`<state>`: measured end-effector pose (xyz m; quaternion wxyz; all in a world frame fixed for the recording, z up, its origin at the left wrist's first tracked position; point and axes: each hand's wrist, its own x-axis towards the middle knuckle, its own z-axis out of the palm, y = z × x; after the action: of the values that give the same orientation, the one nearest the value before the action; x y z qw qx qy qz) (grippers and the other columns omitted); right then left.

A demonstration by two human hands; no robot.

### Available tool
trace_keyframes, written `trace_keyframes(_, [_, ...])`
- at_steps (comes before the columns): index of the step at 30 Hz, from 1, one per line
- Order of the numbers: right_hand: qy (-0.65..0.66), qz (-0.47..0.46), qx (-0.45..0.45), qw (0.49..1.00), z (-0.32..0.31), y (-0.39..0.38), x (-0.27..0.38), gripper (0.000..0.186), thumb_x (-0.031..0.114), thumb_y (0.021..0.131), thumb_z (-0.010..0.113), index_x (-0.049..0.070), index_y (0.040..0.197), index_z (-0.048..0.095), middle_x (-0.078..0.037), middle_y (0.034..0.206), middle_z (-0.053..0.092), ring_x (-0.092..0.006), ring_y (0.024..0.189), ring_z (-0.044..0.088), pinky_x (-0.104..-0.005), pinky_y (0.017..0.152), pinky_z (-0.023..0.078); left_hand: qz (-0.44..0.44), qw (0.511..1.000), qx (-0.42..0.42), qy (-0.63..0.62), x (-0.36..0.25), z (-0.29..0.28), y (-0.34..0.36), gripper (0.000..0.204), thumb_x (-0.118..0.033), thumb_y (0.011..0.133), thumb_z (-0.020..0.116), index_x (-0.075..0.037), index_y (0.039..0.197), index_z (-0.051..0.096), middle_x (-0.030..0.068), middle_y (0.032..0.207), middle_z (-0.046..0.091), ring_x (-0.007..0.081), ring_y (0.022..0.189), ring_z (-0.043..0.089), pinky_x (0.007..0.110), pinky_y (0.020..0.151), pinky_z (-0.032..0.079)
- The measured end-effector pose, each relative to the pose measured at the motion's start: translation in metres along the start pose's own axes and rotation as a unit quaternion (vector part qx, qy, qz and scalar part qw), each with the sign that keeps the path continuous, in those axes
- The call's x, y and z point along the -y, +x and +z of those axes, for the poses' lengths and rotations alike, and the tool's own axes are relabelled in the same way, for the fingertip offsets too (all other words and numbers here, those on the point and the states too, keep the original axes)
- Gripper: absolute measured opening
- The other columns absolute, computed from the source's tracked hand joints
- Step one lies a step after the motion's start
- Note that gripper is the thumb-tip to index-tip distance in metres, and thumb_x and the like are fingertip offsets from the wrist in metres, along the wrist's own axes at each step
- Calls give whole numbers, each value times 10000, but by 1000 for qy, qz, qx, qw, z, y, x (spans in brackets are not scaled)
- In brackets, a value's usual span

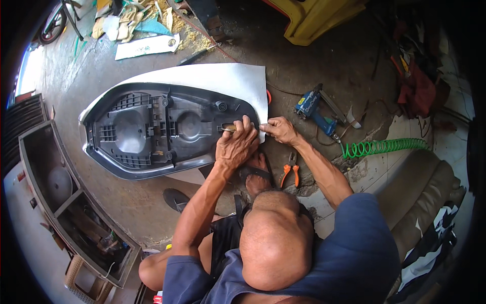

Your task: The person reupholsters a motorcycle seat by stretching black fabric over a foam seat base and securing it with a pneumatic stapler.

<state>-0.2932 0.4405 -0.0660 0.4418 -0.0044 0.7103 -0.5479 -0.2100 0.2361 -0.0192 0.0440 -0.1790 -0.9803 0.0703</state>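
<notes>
A black plastic seat base [126, 133] lies underside up on white sheet material [212, 73], which sticks out beyond its upper and lower sides. My left hand [236, 142] is on the base's narrow right end, its fingers closed on a short yellowish object [228, 128], perhaps a tool handle. My right hand [279, 129] pinches the white sheet's edge beside that end. Orange-handled pliers [290, 175] rest on the floor below my right hand. A blue pneumatic staple gun [316, 112], joined to a coiled green hose [385, 146], lies to the right.
My sandalled foot [258, 178] is under the right end. An open box of compartments [53, 185] stands at left. Foam and fabric scraps [126, 28] lie at the top left, a yellow panel [314, 15] at the top, a red cloth [415, 91] and brown padded cushion [415, 187] at right.
</notes>
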Motion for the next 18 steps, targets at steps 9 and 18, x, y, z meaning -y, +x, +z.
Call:
trace_keyframes(9, [-64, -41, -15, 997, 15, 8, 32, 385, 288, 962, 661, 7, 699, 656, -18, 567, 580, -72, 547, 528, -286, 506, 425, 22, 997, -47, -54, 6, 21, 3, 490, -406, 859, 616, -89, 1232, 621, 115, 1379, 518, 264, 1244, 428, 461, 987, 369])
trace_keyframes(18, [-568, -144, 208, 783, 16, 58, 74, 200, 200, 795, 647, 64, 842, 787, -174, 853, 744, -300, 802, 733, -430, 719, 576, 132, 968, -30, -213, 10, 18, -2, 481, -405, 853, 674, -64, 1193, 670, 121, 1215, 541, 262, 1166, 539, 558, 1088, 377])
